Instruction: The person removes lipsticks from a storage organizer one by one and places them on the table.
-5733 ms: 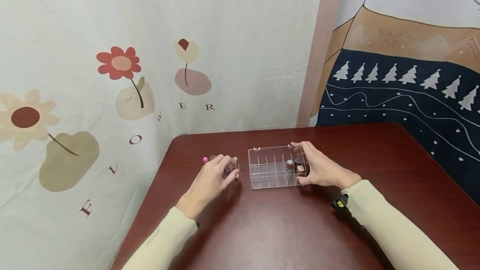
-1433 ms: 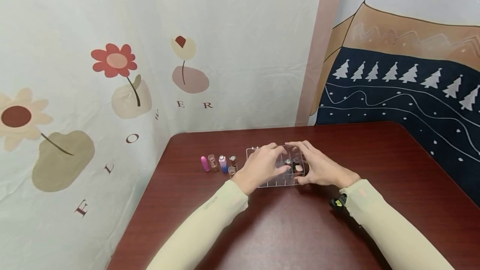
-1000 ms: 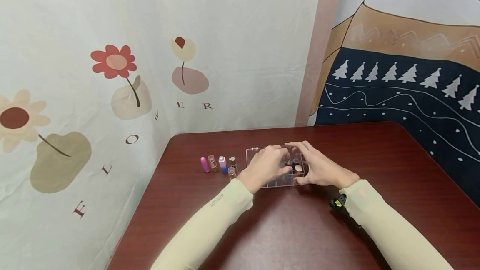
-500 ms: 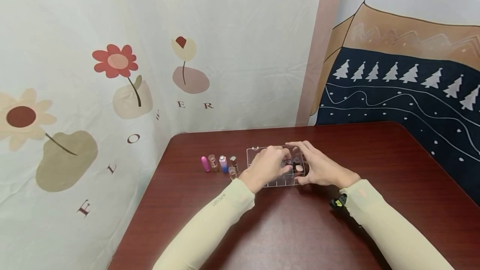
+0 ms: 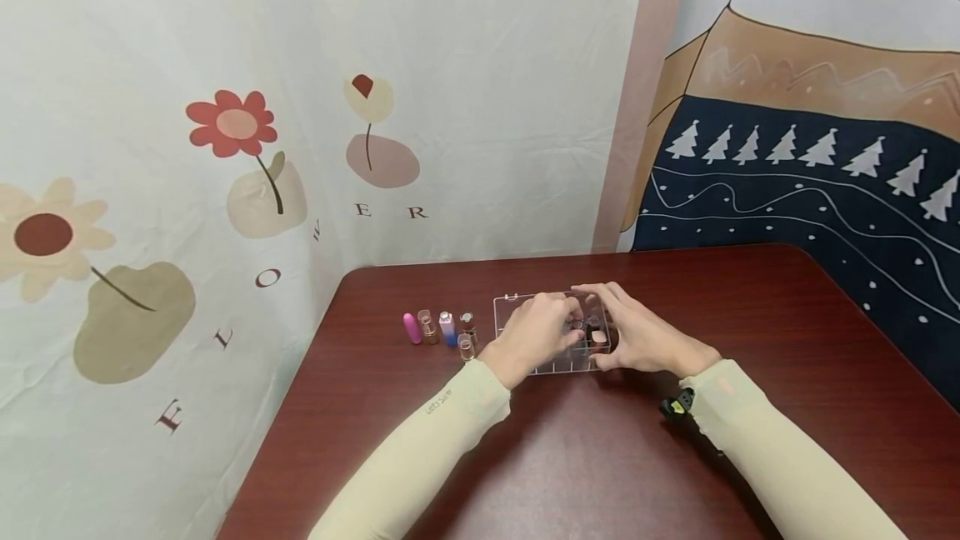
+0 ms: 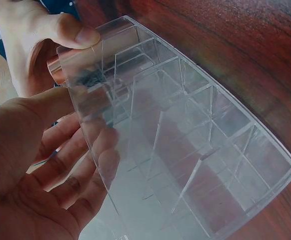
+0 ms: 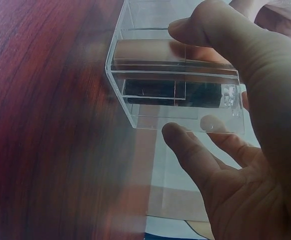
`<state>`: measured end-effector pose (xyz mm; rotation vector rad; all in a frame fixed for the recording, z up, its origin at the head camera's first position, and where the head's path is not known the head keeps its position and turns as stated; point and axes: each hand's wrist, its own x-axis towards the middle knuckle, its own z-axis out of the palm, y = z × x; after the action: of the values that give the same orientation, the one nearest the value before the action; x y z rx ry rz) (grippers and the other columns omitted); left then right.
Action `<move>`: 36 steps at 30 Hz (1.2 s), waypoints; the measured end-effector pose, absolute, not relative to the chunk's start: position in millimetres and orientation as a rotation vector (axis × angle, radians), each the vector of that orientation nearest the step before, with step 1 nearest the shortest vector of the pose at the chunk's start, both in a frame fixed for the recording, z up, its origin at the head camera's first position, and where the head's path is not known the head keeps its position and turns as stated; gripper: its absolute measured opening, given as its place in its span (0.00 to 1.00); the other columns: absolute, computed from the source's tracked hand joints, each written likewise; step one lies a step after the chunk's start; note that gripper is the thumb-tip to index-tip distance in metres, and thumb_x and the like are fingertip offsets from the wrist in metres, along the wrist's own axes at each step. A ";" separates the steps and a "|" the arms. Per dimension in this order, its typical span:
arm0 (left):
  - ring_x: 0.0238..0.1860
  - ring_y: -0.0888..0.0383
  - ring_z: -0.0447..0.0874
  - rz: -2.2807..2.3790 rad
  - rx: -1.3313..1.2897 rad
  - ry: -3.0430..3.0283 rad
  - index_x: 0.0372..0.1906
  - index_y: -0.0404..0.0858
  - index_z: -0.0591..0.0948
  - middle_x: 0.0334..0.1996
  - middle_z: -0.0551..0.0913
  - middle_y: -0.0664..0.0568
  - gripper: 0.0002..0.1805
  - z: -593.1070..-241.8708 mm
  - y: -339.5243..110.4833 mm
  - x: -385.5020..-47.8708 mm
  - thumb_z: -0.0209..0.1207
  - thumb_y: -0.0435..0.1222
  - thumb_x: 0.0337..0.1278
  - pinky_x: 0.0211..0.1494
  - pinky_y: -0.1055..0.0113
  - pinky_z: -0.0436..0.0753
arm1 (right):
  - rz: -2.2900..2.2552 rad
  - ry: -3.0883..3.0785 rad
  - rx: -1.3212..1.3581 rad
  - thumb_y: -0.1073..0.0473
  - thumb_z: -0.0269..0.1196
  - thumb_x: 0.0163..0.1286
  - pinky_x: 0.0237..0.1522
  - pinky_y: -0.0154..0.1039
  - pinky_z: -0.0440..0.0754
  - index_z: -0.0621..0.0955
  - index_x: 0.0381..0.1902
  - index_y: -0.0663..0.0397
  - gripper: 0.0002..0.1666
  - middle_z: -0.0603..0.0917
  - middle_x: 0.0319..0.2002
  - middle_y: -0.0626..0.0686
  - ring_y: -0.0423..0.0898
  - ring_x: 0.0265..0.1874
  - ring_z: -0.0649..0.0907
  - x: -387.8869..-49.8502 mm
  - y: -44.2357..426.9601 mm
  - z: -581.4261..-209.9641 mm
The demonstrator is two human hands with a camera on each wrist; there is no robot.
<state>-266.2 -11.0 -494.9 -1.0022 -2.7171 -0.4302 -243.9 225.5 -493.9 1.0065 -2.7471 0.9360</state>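
A clear divided organizer box [image 5: 555, 367] sits on the table, its compartments open upward. My right hand [image 5: 641, 336] grips its right end, thumb on the near wall and fingers on the far one. Over the box, my left hand [image 5: 534, 327] reaches in and pinches a lipstick [image 5: 578, 326], whose top shows between thumb and forefinger; its lower part is hidden. In the right-end compartments stand a copper lipstick [image 7: 145, 51] and a black lipstick [image 7: 150, 90], seen through the wall in the right wrist view.
Left of the box stand a pink lipstick [image 5: 412, 329], a clear-capped lipstick [image 5: 427, 327], a blue-and-pink tube [image 5: 447, 328], a dark tube with a silvery top [image 5: 468, 325] and a small clear-topped tube [image 5: 466, 348]. A curtain [image 5: 480, 107] hangs behind the table [image 5: 585, 457].
My left hand has moved right, from the lipsticks beside the box to inside it, and its fingers have drawn closer together. Lately it barely moves. My right hand keeps its hold on the box.
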 end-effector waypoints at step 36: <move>0.43 0.59 0.95 -0.488 -0.984 -2.605 0.55 0.42 0.94 0.45 0.94 0.53 0.12 -459.0 -18.2 -232.3 0.79 0.39 0.73 0.47 0.69 0.94 | 0.933 -2.757 0.992 0.61 0.90 0.54 0.65 0.55 0.89 0.66 0.89 0.46 0.69 0.78 0.72 0.57 0.50 0.64 0.85 -243.8 224.8 -494.8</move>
<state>-232.3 -18.2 -459.0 -0.9842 -2.6050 -0.4881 -243.8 224.8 -494.8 0.9922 -2.7568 0.9328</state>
